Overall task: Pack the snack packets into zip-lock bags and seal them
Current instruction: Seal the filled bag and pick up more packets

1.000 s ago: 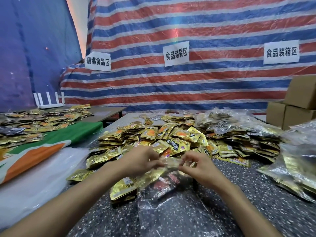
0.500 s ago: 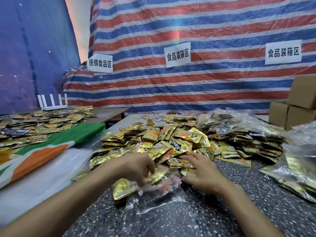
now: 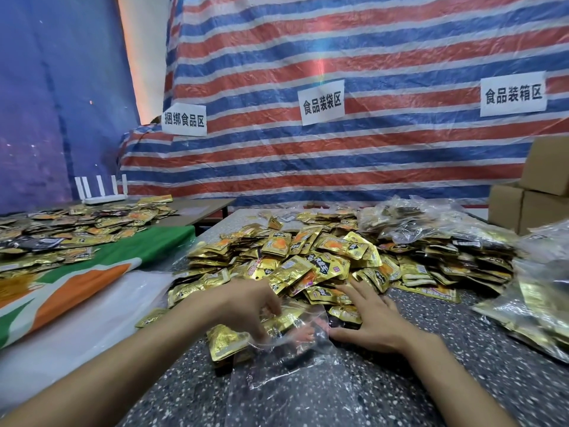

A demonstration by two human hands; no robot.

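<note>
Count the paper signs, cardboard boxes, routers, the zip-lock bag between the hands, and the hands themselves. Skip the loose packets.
White paper signs with black writing: 3
Brown cardboard boxes: 3
White router with upright antennas: 1
Clear plastic zip-lock bag: 1
Bare hands, left hand and right hand: 2
Total: 10

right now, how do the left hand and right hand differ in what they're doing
The left hand has its fingers curled, pinching the mouth of the clear zip-lock bag; the right hand lies flat with fingers straight and spread. The left holds the bag; the right rests on gold snack packets at the pile's edge. Both are bare and beside the bag.
</note>
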